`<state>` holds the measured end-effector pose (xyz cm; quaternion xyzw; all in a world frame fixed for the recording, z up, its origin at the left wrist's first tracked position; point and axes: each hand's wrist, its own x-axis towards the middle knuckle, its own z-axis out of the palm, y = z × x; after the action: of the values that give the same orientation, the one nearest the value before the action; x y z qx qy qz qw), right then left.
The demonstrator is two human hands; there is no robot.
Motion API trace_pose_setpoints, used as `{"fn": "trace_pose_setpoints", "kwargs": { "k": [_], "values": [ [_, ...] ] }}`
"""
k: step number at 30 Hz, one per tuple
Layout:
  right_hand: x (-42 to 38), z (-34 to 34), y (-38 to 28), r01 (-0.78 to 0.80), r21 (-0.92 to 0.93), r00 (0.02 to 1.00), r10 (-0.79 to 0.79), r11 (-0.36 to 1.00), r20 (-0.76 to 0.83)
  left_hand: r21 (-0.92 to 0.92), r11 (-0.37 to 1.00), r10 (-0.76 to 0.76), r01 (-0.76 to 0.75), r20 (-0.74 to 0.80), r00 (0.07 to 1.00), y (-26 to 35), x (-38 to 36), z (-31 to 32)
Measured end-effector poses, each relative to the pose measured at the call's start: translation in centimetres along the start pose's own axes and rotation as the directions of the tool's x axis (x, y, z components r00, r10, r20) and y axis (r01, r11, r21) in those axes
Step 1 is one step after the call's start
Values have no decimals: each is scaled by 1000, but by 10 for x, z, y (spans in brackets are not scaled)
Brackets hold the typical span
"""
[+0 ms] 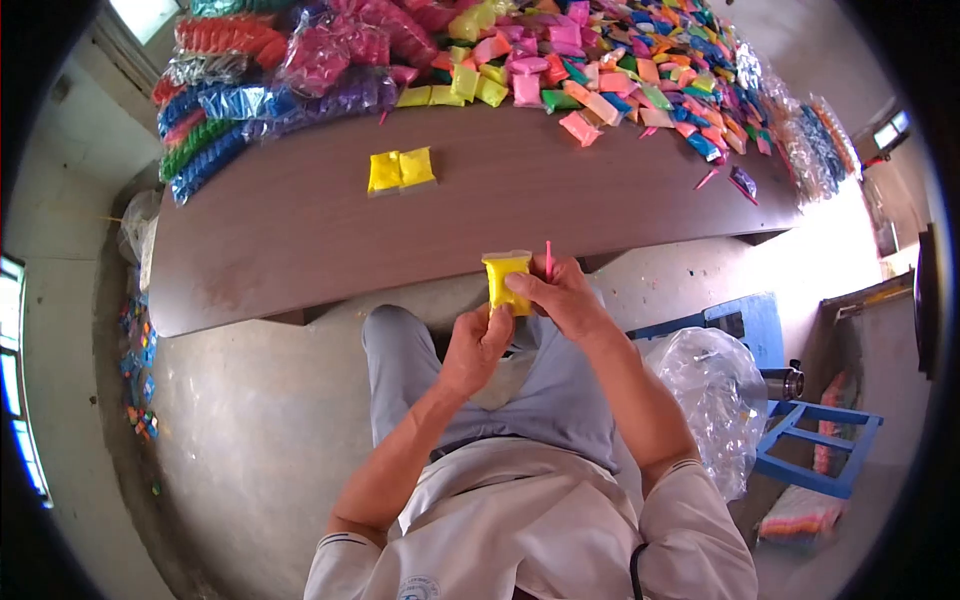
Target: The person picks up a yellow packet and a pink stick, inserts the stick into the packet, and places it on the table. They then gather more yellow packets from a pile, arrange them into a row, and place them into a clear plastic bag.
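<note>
A small, flat yellow packet [507, 268] with a clear sealed edge is held up between my two hands, above my lap and just in front of the table edge. My left hand [476, 345] pinches its lower end. With the thumb across its face, my right hand [565, 300] grips the packet from the right side. A thin pink stick [549, 262] stands up out of the same right hand. Two more yellow packets [416, 167] lie joined or side by side on the brown table [290, 230], beyond my hands.
Many loose colourful packets [600, 80] are heaped at the table's back. Bundled packet strips [215, 130] stack at the left. Pink sticks [707, 179] and a dark packet [743, 182] lie at right. A clear plastic bag [705, 400] and blue stool [820, 445] stand beside me.
</note>
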<state>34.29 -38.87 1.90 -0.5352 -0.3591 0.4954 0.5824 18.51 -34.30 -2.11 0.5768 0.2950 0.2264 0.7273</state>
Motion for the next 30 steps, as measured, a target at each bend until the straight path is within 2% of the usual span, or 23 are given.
{"fn": "trace_pose_setpoints", "kwargs": {
  "k": [3, 7, 9, 13, 15, 16, 18, 22, 24, 25, 26, 28, 29, 30],
  "values": [
    [-4, 4, 1, 70, -55, 995, -74, 996, -61, -49, 998, 38, -35, 55, 998, 5, 0, -3],
    [-11, 6, 29, -1, -96, 985, -15, 995, -171, -125, 991, -50, 51, 12, 999, 6, -2, -7],
    [-16, 9, 27, -92, 49, 990, 97, 995, -104, -137, 988, -66, 64, -11, 998, 5, -4, -13],
    [-11, -3, 18, -123, 147, 991, 128, 982, -25, -1, 998, -55, 55, 22, 998, -3, -2, -23],
    [-5, -10, 15, -68, -61, 983, 77, 996, 164, -5, 998, -64, 64, -3, 998, -1, -2, -21],
    [-6, -8, 12, -68, -62, 984, 77, 996, 164, -5, 998, -63, 63, -2, 998, 1, -2, -20],
    [-10, 2, 6, 24, -119, 998, -17, 993, 57, -86, 996, -41, 39, -19, 999, 6, -1, -18],
    [-14, 16, 12, 7, -135, 999, -11, 991, -35, -83, 997, 5, -8, -45, 999, 6, 2, -17],
    [-15, 12, 10, -9, -228, 999, -1, 974, -43, 60, 998, 8, -6, -24, 1000, 10, -2, -20],
    [-17, 10, -4, -200, 30, 979, 201, 979, -44, 198, 979, -39, 39, -3, 999, 6, -3, -24],
    [-13, 2, -4, -197, 29, 979, 198, 980, -44, 198, 980, -36, 36, -3, 999, 6, -5, -23],
    [0, -14, -8, -113, -116, 952, 141, 987, 272, 182, 981, -67, 60, 29, 997, 20, -7, -19],
    [2, -17, -9, -177, 14, 910, 159, 984, 382, 182, 982, -62, 56, 27, 998, 22, -6, -22],
    [4, -16, -11, -174, 11, 910, 156, 985, 384, 248, 968, -36, 24, 42, 998, 24, -3, -26]
  ]
}}
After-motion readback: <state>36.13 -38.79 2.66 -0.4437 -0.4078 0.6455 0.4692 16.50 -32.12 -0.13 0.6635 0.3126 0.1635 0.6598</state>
